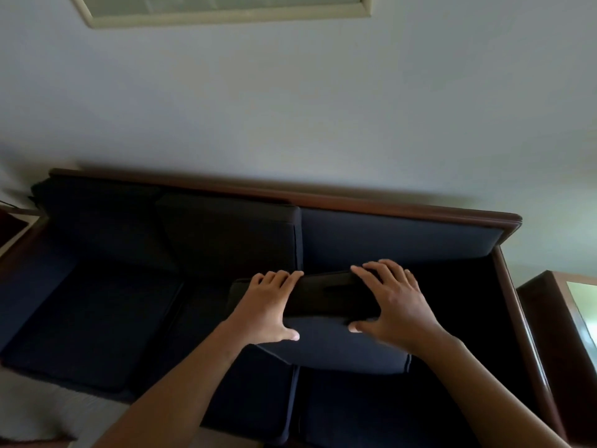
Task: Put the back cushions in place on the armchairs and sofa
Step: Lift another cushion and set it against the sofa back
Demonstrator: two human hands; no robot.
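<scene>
- Back cushion (336,347), dark navy, is held at lower centre of frame, over the seat of the sofa (403,211), in front of the uncovered right part of the backrest.
- L hand (268,307) & R hand (392,302) are clamped on its top edge, set apart: fingers curled over the top, thumbs pressed on the near face.
- 2nd cushion (226,236) is seen against the backrest, centre-left.
- Wood-framed side table (542,305) is seen at right edge, picture frame (226,19) at top.
</scene>
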